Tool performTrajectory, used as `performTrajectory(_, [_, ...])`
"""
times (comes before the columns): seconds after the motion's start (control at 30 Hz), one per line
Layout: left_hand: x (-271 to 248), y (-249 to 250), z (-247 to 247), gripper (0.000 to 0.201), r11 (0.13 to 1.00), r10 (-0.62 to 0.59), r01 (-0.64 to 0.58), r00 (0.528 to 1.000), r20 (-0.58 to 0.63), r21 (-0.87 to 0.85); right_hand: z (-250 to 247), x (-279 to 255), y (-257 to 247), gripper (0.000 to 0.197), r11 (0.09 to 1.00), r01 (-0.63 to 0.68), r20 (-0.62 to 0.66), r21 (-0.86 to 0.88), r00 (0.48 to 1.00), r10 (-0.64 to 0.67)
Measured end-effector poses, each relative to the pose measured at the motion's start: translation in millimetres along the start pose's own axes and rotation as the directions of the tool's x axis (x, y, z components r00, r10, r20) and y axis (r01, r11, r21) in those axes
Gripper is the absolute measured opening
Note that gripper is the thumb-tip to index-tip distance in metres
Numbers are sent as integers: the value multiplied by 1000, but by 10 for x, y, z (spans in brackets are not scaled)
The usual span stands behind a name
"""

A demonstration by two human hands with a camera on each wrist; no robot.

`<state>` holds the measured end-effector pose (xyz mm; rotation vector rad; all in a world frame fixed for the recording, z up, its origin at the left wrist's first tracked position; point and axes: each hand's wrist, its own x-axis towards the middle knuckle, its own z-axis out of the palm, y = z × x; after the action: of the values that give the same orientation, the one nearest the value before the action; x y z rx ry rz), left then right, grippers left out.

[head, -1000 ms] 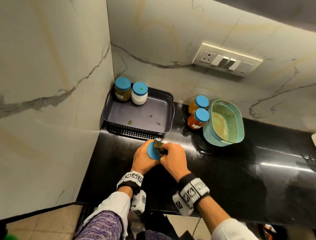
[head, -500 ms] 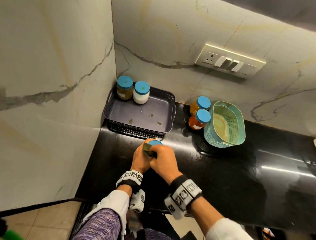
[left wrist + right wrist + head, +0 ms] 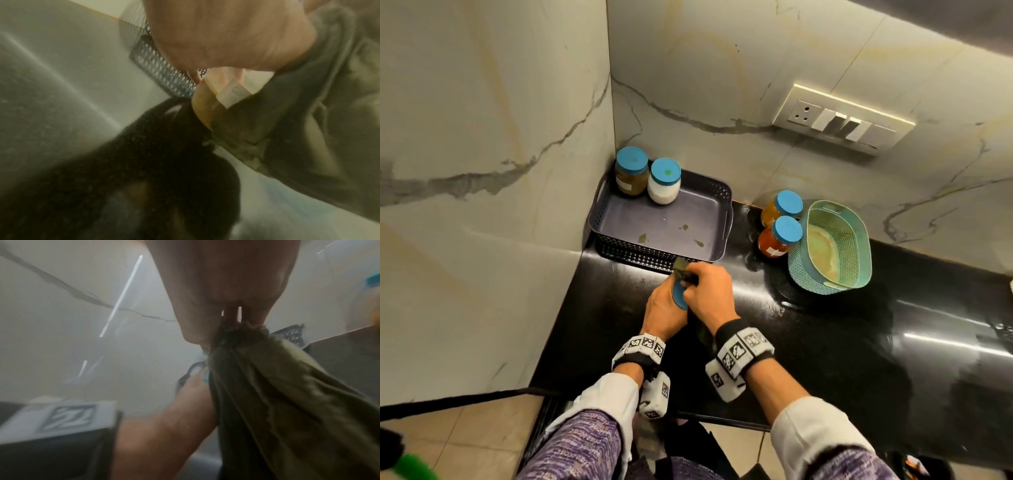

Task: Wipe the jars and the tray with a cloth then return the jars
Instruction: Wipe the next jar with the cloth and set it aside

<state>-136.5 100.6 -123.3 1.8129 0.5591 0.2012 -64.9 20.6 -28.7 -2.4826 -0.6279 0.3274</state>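
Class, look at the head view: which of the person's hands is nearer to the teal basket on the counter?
Right. The right hand lies closer to the teal basket, though apart from it; the left hand is farther, beyond the right.

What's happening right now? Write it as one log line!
step: wiping jar | left hand: holds jar | right hand: grips cloth | tray: two jars inside, stains | counter: two jars

tray front open, two jars behind
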Motion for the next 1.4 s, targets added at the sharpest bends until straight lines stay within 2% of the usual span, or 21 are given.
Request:
performTrajectory(0.1, [20, 100, -9, 43, 1000, 14, -14, 1000, 25, 12, -95, 21, 220, 22, 997, -72, -92, 33, 993, 74])
performTrajectory(0.2, [21, 137, -54, 62, 1000, 3, -3, 1000, 1, 17, -229, -115, 442, 17, 963, -180, -148, 201, 966, 211])
performTrajectory(0.27, [52, 178, -111, 61, 999, -28, 26, 998, -48, -43, -375, -206, 529, 7, 879, -229, -163, 418, 933, 320])
performTrajectory(0.33, [80, 294, -186, 61, 983, -70, 51, 992, -100, -179, -557, -312, 502, 10, 744, -191, -156, 640, 916, 370])
performTrajectory(0.43, [116, 667, -322, 59, 917, -95, 45, 990, -107, -396, -818, -453, 279, 13, 596, -72, -150, 800, 937, 314])
performTrajectory(0.53, [94, 1131, -430, 39, 805, -105, 64, 994, -35, -590, -978, -550, 25, 17, 551, 65, -218, 832, 952, 217])
performTrajectory(0.63, [19, 1536, -514, 44, 718, -134, 155, 987, 84, -679, -980, -572, -225, 19, 554, 120, -258, 824, 949, 179])
performTrajectory(0.7, [-67, 1730, -563, 40, 683, -122, 184, 983, 138, -707, -981, -587, -355, 19, 516, 172, -303, 839, 936, 181])
performTrajectory(0.8, [-178, 1886, -620, 47, 648, -98, 177, 984, 149, -741, -1021, -546, -475, 21, 475, 218, -345, 852, 918, 197])
performTrajectory(0.87, [-230, 1914, -658, 48, 619, -90, 174, 984, 151, -766, -1069, -506, -558, 19, 484, 220, -344, 847, 921, 183])
performTrajectory(0.93, [-277, 1974, -695, 48, 611, -100, 165, 986, 131, -774, -1120, -453, -631, 14, 492, 175, -300, 853, 935, 188])
performTrajectory(1.03, [-309, 2079, -712, 58, 655, -86, 72, 996, 20, -753, -1168, -423, -752, 15, 437, 62, -175, 898, 958, 225])
performTrajectory(1.07, [-303, 2100, -723, 61, 677, -65, 22, 997, -30, -736, -1172, -451, -795, 16, 432, 61, -167, 900, 963, 211])
performTrajectory(1.13, [-282, 2136, -761, 60, 699, -2, -59, 996, -85, -713, -1152, -552, -878, 20, 452, 131, -228, 882, 959, 166])
performTrajectory(1.2, [-263, 2149, -813, 57, 691, 22, -73, 997, -80, -719, -1077, -668, -889, 27, 475, 240, -323, 847, 941, 99])
performTrajectory(1.27, [-278, 2164, -850, 54, 663, 12, -70, 997, -83, -745, -1014, -704, -866, 40, 507, 311, -366, 804, 930, 10])
performTrajectory(1.33, [-282, 2178, -844, 53, 654, -5, -57, 997, -80, -754, -1050, -623, -853, 41, 543, 292, -349, 788, 937, 3])
performTrajectory(1.4, [-291, 2207, -832, 50, 676, 18, -80, 996, -92, -733, -1188, -493, -857, 30, 509, 193, -262, 839, 963, 68])
